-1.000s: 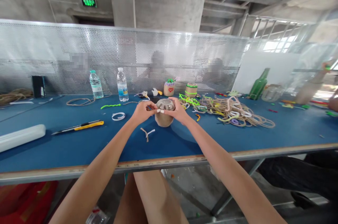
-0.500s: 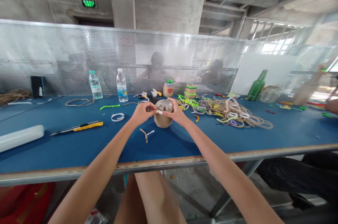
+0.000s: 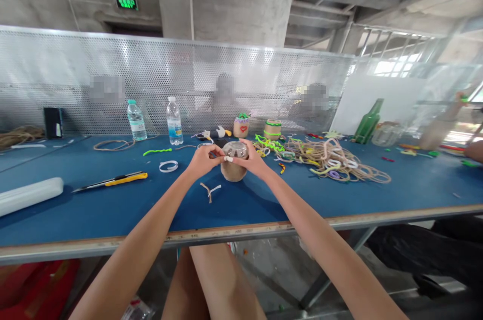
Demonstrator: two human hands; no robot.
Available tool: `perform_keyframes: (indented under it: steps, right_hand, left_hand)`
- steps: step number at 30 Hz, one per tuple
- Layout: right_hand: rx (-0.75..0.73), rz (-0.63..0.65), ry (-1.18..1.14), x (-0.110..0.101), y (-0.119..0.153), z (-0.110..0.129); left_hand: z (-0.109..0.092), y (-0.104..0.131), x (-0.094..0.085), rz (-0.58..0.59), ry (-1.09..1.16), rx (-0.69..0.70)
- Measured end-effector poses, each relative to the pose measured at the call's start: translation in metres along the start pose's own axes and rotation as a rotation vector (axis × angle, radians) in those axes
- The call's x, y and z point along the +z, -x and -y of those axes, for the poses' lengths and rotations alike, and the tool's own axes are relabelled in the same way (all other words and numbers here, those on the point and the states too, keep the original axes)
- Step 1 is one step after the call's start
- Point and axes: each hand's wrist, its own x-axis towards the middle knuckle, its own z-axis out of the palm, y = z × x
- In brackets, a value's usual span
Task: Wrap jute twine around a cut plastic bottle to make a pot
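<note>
A round glass jar (image 3: 234,174), its lower body covered in tan twine, stands on the blue table straight ahead of me. My left hand (image 3: 207,160) is closed against the jar's left side, thumb and fingertips pressed together at the upper edge. Around the right side curls my right hand (image 3: 252,158), its thumb across the front and its fingers up by the rim. The thumbs meet at the front, where something small and white shows; I cannot tell whether it is nail or material. A short twisted piece of twine and white strip (image 3: 210,192) lies before the jar.
A yellow utility knife (image 3: 126,179), blade out, and a white strip bundle (image 3: 30,196) lie left. Water bottles (image 3: 174,124) and decorated jars (image 3: 241,126) stand behind. Right are a twine heap (image 3: 332,159), a green bottle (image 3: 369,123) and another person's hand (image 3: 473,151).
Both hands stay at the jar with barely any shift; the thumbs have moved very slightly at its front. The jar stands in the same place.
</note>
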Motion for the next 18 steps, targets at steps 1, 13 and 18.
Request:
perform_keyframes:
  steps: [1,13,18]
  right_hand:
    - [0.000,-0.001,0.000,0.0002,-0.0003,-0.0002]
    - [-0.011,-0.030,0.011,-0.0028,-0.0024,-0.0011]
    - [-0.026,0.013,-0.020,-0.0046,-0.0036,-0.0037]
  left_hand:
    - [0.0002,0.0000,0.0002,-0.001,0.000,0.002]
    - [0.0009,-0.0011,-0.0004,0.009,-0.017,0.010]
    - [-0.0026,-0.0007,-0.0012,0.018,-0.021,-0.006]
